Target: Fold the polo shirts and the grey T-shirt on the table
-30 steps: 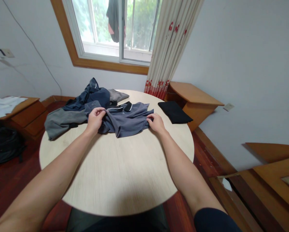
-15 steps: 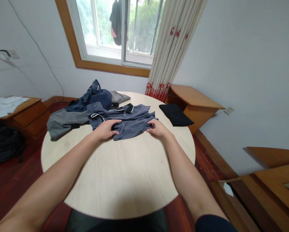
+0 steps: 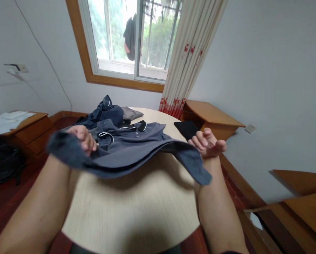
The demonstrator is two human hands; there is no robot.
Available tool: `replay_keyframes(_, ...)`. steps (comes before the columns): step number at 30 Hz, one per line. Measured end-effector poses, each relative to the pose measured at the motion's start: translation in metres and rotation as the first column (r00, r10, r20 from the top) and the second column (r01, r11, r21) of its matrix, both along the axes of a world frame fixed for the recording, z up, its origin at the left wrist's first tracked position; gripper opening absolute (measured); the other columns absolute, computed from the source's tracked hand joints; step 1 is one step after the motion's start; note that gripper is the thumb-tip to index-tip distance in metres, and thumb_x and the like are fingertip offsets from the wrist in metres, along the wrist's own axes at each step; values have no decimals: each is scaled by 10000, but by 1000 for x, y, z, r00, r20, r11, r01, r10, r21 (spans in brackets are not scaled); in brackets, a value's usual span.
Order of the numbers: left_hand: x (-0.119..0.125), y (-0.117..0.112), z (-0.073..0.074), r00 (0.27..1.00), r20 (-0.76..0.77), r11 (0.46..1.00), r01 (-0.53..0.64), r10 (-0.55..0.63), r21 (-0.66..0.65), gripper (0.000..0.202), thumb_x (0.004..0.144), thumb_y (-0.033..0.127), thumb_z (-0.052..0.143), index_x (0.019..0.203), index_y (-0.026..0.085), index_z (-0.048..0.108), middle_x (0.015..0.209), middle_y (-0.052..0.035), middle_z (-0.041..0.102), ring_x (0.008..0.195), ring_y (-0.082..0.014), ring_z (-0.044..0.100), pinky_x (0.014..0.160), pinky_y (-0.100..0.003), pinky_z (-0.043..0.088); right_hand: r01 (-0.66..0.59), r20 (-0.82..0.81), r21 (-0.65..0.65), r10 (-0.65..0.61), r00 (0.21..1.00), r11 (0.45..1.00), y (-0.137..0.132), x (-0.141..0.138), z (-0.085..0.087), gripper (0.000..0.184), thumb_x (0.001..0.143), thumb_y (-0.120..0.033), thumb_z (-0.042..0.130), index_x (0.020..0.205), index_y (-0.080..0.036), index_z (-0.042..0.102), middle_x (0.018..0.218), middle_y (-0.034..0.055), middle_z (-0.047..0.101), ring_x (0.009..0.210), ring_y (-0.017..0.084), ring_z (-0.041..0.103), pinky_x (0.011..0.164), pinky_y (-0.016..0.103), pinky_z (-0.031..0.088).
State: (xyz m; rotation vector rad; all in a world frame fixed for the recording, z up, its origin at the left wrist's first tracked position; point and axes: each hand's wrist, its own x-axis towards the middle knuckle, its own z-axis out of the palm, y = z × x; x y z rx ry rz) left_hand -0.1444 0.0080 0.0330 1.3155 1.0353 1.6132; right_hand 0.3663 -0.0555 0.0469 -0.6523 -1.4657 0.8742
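Note:
A dark grey-blue polo shirt (image 3: 131, 150) with a black white-trimmed collar hangs stretched above the round pale wooden table (image 3: 137, 208). My left hand (image 3: 82, 137) is closed on the shirt's hem at the left. My right hand (image 3: 207, 143) grips the hem at the right, palm turned up, with a corner of cloth drooping below it. The shirt's collar end still lies on the table at the back. The hem is blurred by motion.
A heap of dark blue and grey clothes (image 3: 107, 113) lies at the table's back left. A folded black cloth (image 3: 186, 128) sits at the back right. A wooden side table (image 3: 211, 114) stands by the curtain (image 3: 186, 60). A low cabinet (image 3: 23, 127) is at the left.
Both hands have lifted the shirt's hem off the table and pulled it up, apart and toward me. The shirt, bunched before, is now spread wide. The camera has tilted up slightly.

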Motion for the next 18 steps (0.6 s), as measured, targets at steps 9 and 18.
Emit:
replay_keyframes(9,44,-5,13,836,-129,833,493,-533,-252,676,455,735,868,819,181,735,892,-139,778,815,-318,739,819,-495,566,220,426,-182,-125,896,958,47,-47,-35,489,750,-598,738,1001,-177,741,973,112,760,912,261,713,887,433,548)
replay_keyframes(18,107,5,-53,556,-800,948,315,-227,-50,573,807,673,617,1100,198,748,1244,-144,714,1176,-325,649,1068,-470,464,292,868,42,-179,462,956,64,-72,-85,556,886,-391,673,1380,-145,605,1494,168,527,1396,280,488,1186,439,351)
